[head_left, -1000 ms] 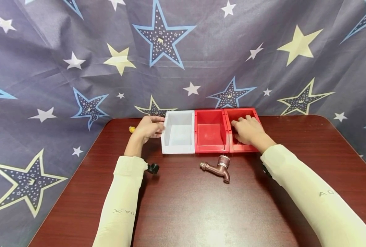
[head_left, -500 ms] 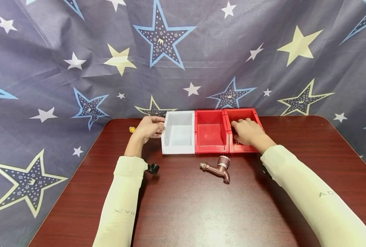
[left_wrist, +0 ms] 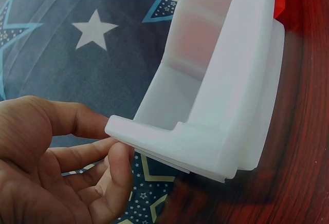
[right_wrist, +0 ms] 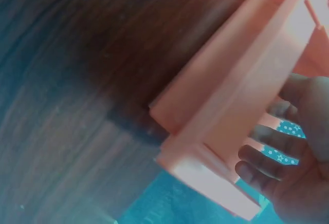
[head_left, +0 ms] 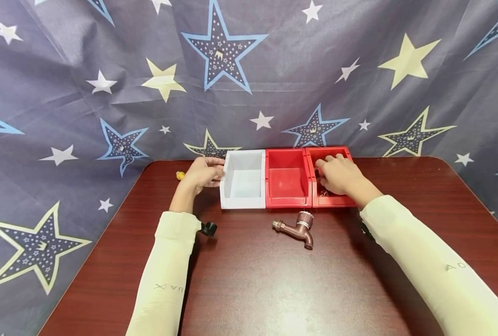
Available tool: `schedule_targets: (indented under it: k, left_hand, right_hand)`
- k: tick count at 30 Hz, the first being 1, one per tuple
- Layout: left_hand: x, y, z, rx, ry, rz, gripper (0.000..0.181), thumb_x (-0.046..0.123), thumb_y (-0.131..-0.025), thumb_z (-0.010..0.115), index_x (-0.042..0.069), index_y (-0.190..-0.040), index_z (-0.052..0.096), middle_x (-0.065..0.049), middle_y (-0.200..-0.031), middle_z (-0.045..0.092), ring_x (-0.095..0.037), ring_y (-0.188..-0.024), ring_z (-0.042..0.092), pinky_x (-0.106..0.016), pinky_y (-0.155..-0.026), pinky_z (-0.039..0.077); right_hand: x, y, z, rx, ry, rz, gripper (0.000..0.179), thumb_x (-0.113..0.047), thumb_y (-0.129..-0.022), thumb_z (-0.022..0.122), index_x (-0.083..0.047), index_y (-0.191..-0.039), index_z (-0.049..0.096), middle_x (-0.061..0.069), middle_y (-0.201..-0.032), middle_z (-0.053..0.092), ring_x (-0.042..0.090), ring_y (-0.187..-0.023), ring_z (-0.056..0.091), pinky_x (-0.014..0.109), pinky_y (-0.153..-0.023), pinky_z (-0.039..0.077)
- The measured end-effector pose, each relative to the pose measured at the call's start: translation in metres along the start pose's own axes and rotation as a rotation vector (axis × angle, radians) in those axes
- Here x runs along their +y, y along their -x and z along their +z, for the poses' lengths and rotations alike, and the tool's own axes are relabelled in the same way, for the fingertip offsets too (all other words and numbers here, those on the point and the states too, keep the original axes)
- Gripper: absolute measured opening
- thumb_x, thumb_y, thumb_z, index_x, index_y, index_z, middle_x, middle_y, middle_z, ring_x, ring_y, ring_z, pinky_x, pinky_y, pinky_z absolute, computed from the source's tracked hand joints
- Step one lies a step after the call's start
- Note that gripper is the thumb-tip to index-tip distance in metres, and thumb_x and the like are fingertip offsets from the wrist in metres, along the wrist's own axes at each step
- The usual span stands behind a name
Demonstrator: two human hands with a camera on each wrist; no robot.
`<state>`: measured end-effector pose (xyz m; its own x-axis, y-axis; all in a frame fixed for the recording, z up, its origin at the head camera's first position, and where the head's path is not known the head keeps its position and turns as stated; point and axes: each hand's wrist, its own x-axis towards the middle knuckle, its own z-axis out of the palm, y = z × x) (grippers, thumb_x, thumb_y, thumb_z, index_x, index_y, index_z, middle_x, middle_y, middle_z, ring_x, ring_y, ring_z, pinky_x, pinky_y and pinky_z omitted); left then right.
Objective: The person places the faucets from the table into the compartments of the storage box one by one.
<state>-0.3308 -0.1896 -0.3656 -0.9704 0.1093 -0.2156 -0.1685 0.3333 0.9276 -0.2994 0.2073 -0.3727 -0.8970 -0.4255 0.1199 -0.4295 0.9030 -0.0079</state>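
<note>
Three open-fronted bins stand side by side at the back of the table: a white bin point(head_left: 244, 203), a middle red bin point(head_left: 288, 202) and a right red bin point(head_left: 335, 201). My left hand point(head_left: 201, 175) touches the white bin's left wall with its fingertips. In the left wrist view its fingers point(left_wrist: 77, 121) meet the bin's side rim. My right hand point(head_left: 337, 173) reaches down inside the right red bin, its fingertips mostly hidden. Small coppery pieces point(head_left: 323, 192) show below it; I cannot tell whether it holds one. A brown tap point(head_left: 297, 230) lies before the bins.
A small yellow object point(head_left: 180, 176) sits left of my left hand. A star-patterned cloth point(head_left: 240, 112) hangs right behind the bins. The dark red wooden table point(head_left: 249, 284) extends toward me. A black wrist mount point(head_left: 208, 229) juts from my left cuff.
My right hand has risen slightly and shifted a little right within the right red bin, baring more of the coppery pieces. My left hand and the tap stay put.
</note>
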Motion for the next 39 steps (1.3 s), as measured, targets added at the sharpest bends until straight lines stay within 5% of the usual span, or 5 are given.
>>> schedule_targets:
  k: [10, 16, 31, 39]
  left_hand:
    - [-0.001, 0.000, 0.000, -0.003, 0.005, 0.001, 0.044, 0.000, -0.092, 0.064, 0.000, -0.136, 0.061, -0.010, -0.097, 0.065, -0.012, -0.069, 0.061, -0.034, -0.074, 0.062]
    - [-0.003, -0.002, 0.000, -0.004, 0.012, 0.003, 0.044, -0.001, -0.092, 0.064, 0.000, -0.136, 0.060, -0.008, -0.097, 0.065, -0.012, -0.069, 0.061, -0.029, -0.067, 0.060]
    - [-0.001, -0.001, -0.002, -0.007, 0.022, 0.000, 0.044, -0.002, -0.092, 0.064, -0.001, -0.136, 0.060, -0.012, -0.104, 0.064, -0.013, -0.069, 0.061, -0.026, -0.063, 0.059]
    - [-0.002, -0.003, -0.001, -0.017, 0.021, 0.003, 0.046, -0.002, -0.092, 0.064, -0.001, -0.137, 0.059, -0.019, -0.120, 0.063, -0.011, -0.069, 0.060, -0.024, -0.063, 0.058]
  right_hand:
    - [0.002, 0.012, -0.020, 0.084, 0.014, -0.018, 0.039, -0.018, -0.090, 0.074, -0.002, -0.124, 0.064, 0.025, -0.112, 0.063, 0.047, -0.105, 0.056, 0.060, -0.092, 0.050]
    - [0.004, 0.026, -0.030, 0.131, 0.053, -0.027, 0.045, -0.018, -0.088, 0.075, -0.001, -0.128, 0.062, 0.026, -0.118, 0.063, 0.048, -0.105, 0.055, 0.061, -0.090, 0.049]
    - [-0.019, 0.055, -0.040, 0.318, 0.088, -0.261, 0.036, -0.015, -0.084, 0.077, -0.004, -0.117, 0.066, 0.017, -0.102, 0.063, 0.040, -0.092, 0.055, 0.052, -0.074, 0.050]
    - [-0.035, 0.060, -0.034, 0.330, 0.084, -0.410, 0.045, -0.020, -0.083, 0.082, -0.003, -0.122, 0.067, 0.017, -0.109, 0.065, 0.040, -0.098, 0.058, 0.052, -0.082, 0.050]
